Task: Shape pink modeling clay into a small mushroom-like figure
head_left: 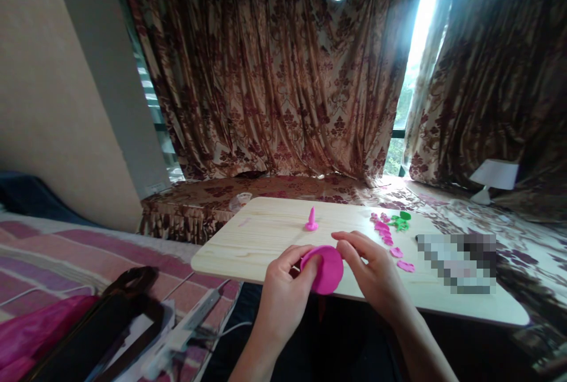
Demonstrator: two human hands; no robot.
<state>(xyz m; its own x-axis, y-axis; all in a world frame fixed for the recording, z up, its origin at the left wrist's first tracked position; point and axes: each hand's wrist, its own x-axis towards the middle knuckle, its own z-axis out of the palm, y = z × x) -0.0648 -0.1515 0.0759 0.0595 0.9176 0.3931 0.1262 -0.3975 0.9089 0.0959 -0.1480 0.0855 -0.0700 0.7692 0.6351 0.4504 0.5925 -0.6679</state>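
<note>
Above the near edge of the table, my left hand (286,287) grips a thin, round magenta clay disc (330,276). Its thumb lies flat across the disc's face and the fingers are behind it. My right hand (370,270) is at the disc's upper right edge, thumb and fingers closing on the rim; the exact contact is partly hidden. Beyond both hands, a pink clay cone on a wider foot (312,221) stands upright on the table. Flat pink clay pieces (383,231) lie in a row to the right, beside green clay pieces (402,221).
The pale wooden table (261,222) has rounded corners. A blurred-out object (460,264) lies at its right. A white lamp (494,178) stands behind on the patterned cover. A clear container (241,200) sits past the left corner. A black bag (88,329) and power strip (199,311) are on the bed.
</note>
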